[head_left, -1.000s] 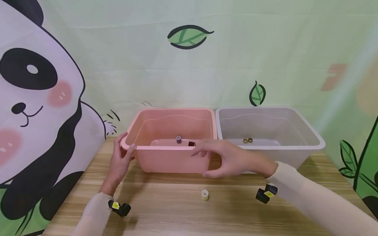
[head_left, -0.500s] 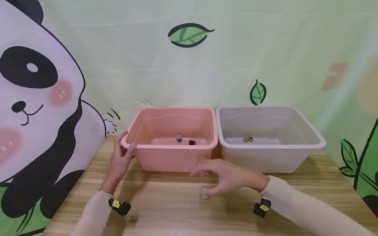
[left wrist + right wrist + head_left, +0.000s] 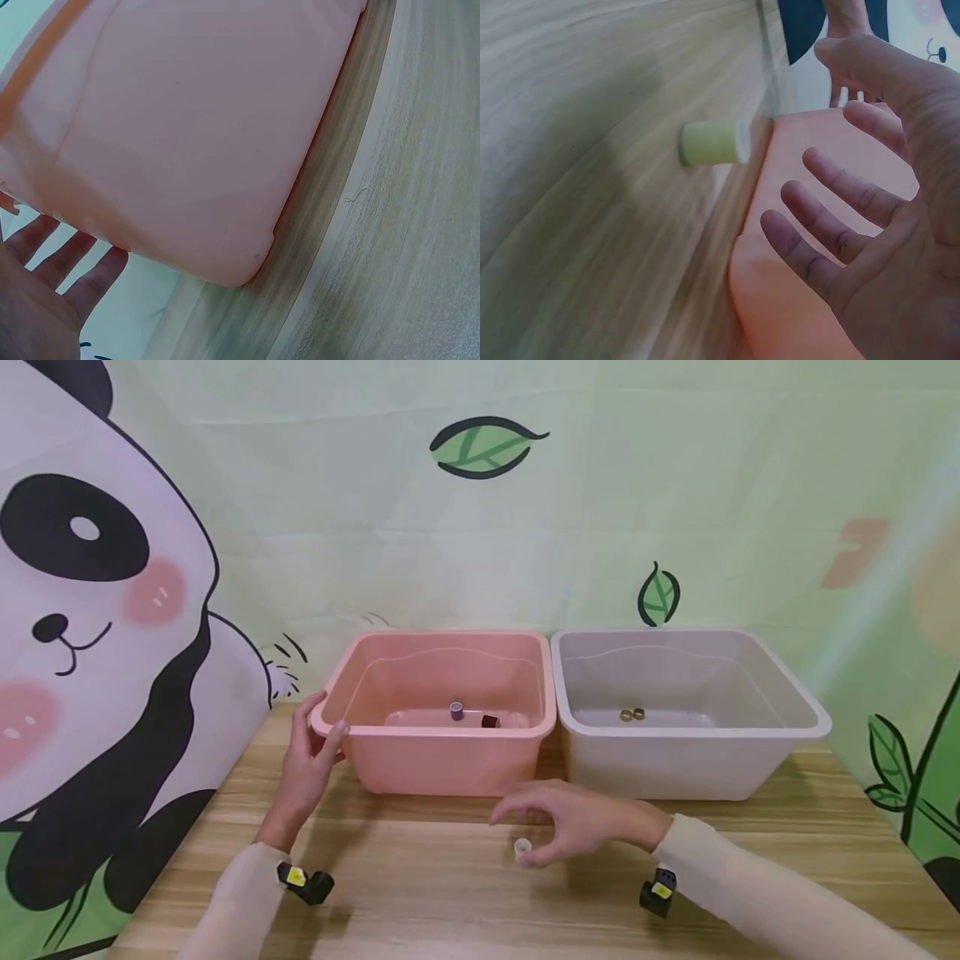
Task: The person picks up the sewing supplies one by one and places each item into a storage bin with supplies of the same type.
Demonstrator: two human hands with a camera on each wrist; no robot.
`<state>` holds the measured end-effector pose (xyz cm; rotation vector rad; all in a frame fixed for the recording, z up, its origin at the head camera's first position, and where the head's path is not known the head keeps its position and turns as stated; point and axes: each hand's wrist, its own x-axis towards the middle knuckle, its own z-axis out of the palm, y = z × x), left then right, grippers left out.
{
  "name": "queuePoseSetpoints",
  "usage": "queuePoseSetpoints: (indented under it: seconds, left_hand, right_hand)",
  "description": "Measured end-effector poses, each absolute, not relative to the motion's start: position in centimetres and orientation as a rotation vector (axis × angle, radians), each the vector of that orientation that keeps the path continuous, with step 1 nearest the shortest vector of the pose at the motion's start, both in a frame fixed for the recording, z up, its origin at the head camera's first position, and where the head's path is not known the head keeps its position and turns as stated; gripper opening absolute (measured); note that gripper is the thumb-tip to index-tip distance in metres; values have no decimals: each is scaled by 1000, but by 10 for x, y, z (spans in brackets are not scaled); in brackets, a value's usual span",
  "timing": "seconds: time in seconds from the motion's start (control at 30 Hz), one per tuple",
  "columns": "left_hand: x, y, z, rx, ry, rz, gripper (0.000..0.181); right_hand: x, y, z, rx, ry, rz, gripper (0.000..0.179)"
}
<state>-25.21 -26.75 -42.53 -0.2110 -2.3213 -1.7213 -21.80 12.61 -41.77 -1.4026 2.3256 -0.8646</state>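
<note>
My left hand (image 3: 307, 768) holds the front left corner of a pink plastic bin (image 3: 442, 764), thumb at the front rim and fingers against its left side. In the left wrist view, fingertips (image 3: 112, 259) touch the bin's outer wall. A small pale yellow cylinder (image 3: 522, 845) with a whitish hollow top stands on the wooden table, in front of the pink bin. My right hand (image 3: 573, 822) hovers around it, thumb and fingers spread apart. In the right wrist view a gap shows between the yellow cylinder (image 3: 712, 142) and the fingers.
Inside the pink bin are a small purple-grey cylinder (image 3: 456, 711) and a dark brown one (image 3: 490, 722). A grey bin (image 3: 675, 768) stands close at its right, with two gold rings (image 3: 626, 715) on its floor. A panda-printed cloth (image 3: 480, 568) hangs behind.
My right hand has come down from the pink bin's front rim toward the table, beside the yellow cylinder. My left hand keeps its place on the bin corner.
</note>
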Motion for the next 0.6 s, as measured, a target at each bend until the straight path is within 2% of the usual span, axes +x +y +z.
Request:
queuePoseSetpoints:
  seconds: [0.37, 0.6]
  left_hand:
    - [-250, -267, -424, -215, -2309, -1735, 68]
    - [-249, -266, -423, -237, -2283, -1755, 65]
  right_hand:
    - [-227, 126, -437, -1371, 2285, -828, 54]
    - [-234, 128, -449, -1452, 2300, -797, 52]
